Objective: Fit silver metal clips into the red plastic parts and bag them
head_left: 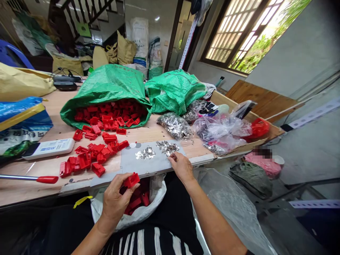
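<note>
Saw a barred window (225, 33) at upper right, bright with daylight and greenery (259, 47), set in a grey wall (297, 67). Noticed a dark-railed staircase (101, 12) at back left, a dark-framed door (181, 35) near the window, and a pale wooden table (148, 132) in front.

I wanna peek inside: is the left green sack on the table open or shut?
Open: the green woven sack gapes at its near end, showing red plastic pieces piled inside.

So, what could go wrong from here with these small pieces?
The left hand holds a red part above the open white bag; a slip could drop it among the others there. The loose silver pieces lie near the table's front edge, beside the right hand, so a careless brush might scatter some off.
</note>
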Demonstrator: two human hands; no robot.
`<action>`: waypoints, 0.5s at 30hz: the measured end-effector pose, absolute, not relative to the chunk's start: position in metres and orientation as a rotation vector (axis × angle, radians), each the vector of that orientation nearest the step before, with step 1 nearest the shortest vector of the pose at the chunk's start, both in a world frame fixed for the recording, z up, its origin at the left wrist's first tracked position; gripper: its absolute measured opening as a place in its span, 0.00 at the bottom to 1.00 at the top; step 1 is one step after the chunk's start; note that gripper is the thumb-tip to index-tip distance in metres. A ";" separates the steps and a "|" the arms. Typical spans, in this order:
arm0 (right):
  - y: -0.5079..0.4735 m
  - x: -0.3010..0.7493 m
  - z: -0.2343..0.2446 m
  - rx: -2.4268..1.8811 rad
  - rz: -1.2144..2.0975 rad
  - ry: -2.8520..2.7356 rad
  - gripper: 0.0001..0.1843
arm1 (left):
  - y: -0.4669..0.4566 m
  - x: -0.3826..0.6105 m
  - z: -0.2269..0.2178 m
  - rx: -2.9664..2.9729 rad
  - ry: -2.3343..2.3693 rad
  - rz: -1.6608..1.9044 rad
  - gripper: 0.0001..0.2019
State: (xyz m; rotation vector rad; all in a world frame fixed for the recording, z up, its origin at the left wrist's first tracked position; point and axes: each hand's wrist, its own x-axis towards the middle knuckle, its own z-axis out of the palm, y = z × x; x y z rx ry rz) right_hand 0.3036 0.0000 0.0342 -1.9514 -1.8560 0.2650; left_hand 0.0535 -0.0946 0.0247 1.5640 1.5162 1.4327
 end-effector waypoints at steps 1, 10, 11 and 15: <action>0.000 0.302 0.034 -1.959 0.241 -1.864 0.05 | -0.095 0.053 0.025 1.543 1.520 1.436 0.13; -0.001 0.314 0.039 -1.884 0.174 -1.796 0.08 | -0.094 0.049 0.026 1.388 1.562 1.387 0.15; -0.002 0.315 0.040 -1.823 0.252 -1.770 0.08 | -0.093 0.050 0.026 1.356 1.564 1.364 0.16; -0.009 0.304 0.050 -1.559 0.581 -1.717 0.09 | -0.091 0.056 0.029 1.365 1.562 1.317 0.16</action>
